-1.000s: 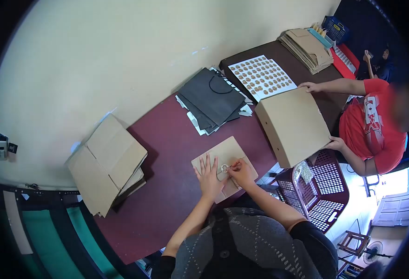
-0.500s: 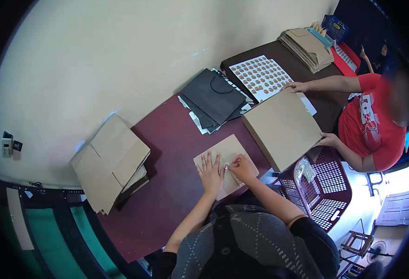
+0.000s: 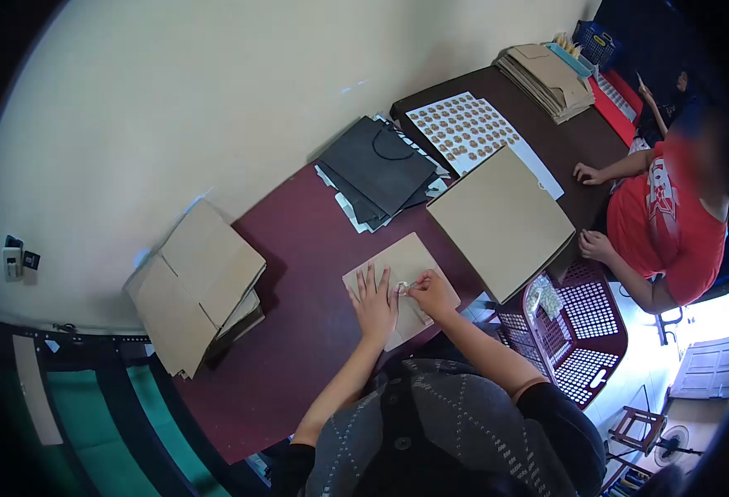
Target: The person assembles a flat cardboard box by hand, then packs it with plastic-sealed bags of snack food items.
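Note:
A flat tan cardboard piece [image 3: 412, 253], which may be a folded box, lies on the maroon table in front of me. My left hand [image 3: 374, 308] rests flat on it with the fingers spread. Close beside that hand, my right hand [image 3: 432, 293] pinches at a small round whitish sticker [image 3: 403, 288] on the cardboard; its print is too small to read. The right fingertips touch the sticker's edge.
Folded cardboard boxes [image 3: 203, 286] stand at the left. Black paper bags [image 3: 377, 170] and sheets of round stickers [image 3: 464, 124] lie at the back. A large carton [image 3: 505, 224] sits at the right, near a maroon basket [image 3: 592, 319] and a co-worker in a red shirt [image 3: 642, 224].
The co-worker's hands have let go of the large carton and drawn back. My left hand stays flat, while my right fingers have shifted slightly and the round sticker shows more clearly.

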Action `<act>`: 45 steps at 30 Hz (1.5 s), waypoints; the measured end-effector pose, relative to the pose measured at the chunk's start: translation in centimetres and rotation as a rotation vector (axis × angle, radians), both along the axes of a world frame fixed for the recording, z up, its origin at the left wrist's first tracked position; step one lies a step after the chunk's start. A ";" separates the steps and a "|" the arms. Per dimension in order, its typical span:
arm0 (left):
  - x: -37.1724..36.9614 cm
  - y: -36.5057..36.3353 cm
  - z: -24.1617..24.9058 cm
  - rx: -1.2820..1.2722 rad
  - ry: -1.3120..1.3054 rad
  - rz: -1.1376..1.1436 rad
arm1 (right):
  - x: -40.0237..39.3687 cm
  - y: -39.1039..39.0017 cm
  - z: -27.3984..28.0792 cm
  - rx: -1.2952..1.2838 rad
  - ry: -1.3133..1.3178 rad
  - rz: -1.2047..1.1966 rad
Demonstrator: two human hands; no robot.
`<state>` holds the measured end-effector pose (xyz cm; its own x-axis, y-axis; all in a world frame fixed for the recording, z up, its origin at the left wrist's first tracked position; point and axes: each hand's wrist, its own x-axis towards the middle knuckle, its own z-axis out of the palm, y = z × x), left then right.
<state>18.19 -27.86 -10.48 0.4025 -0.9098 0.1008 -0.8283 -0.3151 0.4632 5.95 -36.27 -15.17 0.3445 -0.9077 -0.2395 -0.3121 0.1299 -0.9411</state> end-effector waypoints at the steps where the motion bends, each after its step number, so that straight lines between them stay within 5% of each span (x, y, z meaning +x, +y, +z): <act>1: 0.0 0.0 -0.1 0.001 -0.002 -0.001 | 0.2 0.0 -0.2 -0.117 0.004 -0.007; 4: 0.1 0.0 -0.4 -0.002 0.004 -0.005 | 0.4 0.2 3.8 0.183 0.068 -0.004; 17: 0.0 -0.1 -0.4 -0.006 -0.033 0.009 | 0.4 0.2 3.1 0.198 -0.004 -0.016; 23: -0.1 -0.1 0.0 -0.002 -0.017 0.012 | 0.0 -0.7 3.6 0.209 0.159 0.059; 25: -0.1 -0.2 -0.1 0.001 -0.031 0.011 | -0.1 -0.3 6.3 -0.160 0.521 0.151; 29: 0.0 -0.1 -0.3 0.004 -0.036 0.001 | 0.3 0.1 6.3 -0.302 0.591 0.096; 31: 0.0 -0.1 0.0 0.010 -0.011 -0.004 | 0.3 0.3 6.6 -0.667 0.610 -0.011; 37: 0.0 -0.1 -0.3 0.037 -0.044 -0.008 | 0.2 -1.7 5.7 -0.137 0.645 0.176; 41: 0.0 -0.2 -0.7 -0.005 -0.059 -0.008 | -1.0 -3.8 2.3 -0.040 0.555 0.186; 43: 0.0 -0.1 -0.7 0.010 -0.051 -0.011 | -1.2 -4.0 2.0 0.020 0.229 0.147; 45: 0.0 0.0 -0.5 0.001 -0.022 -0.004 | -0.3 -2.5 4.5 -0.043 0.458 0.149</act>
